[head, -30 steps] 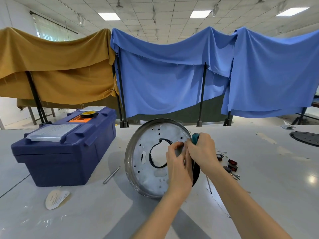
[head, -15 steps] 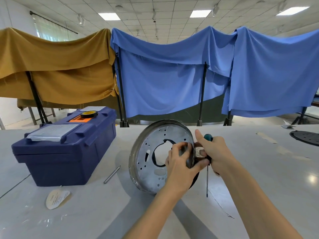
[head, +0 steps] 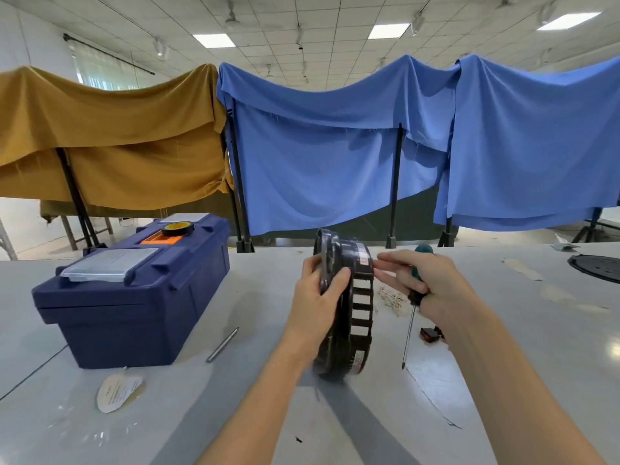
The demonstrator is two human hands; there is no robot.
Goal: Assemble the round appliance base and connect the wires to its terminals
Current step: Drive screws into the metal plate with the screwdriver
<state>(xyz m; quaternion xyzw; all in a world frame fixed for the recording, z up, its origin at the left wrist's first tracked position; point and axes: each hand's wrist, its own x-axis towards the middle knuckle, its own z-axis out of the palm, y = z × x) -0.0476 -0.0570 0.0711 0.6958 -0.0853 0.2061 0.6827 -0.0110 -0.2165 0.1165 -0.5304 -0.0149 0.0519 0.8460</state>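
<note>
The round appliance base (head: pixel 359 310) stands on its edge on the table, seen nearly edge-on, with its black slotted rim toward me. My left hand (head: pixel 318 297) grips its left rim, fingers curled over the edge. My right hand (head: pixel 426 283) is just right of the base and holds a green-handled screwdriver (head: pixel 414 297), shaft pointing down; its straight fingertips reach toward the base's upper rim. A pile of small pale wires or fasteners (head: pixel 391 300) lies on the table between base and screwdriver. A small red and black part (head: pixel 431 333) lies to the right.
A dark blue toolbox (head: pixel 134 290) with a tape roll (head: pixel 177 228) on its lid stands at the left. A metal rod (head: pixel 223 344) and a paper label (head: pixel 117 392) lie near it. A black round disc (head: pixel 597 268) sits at the far right. Blue and ochre cloths hang behind the table.
The base has been turned from showing its silver inner face to nearly edge-on. My right hand has drawn back a little to the right with the screwdriver.
</note>
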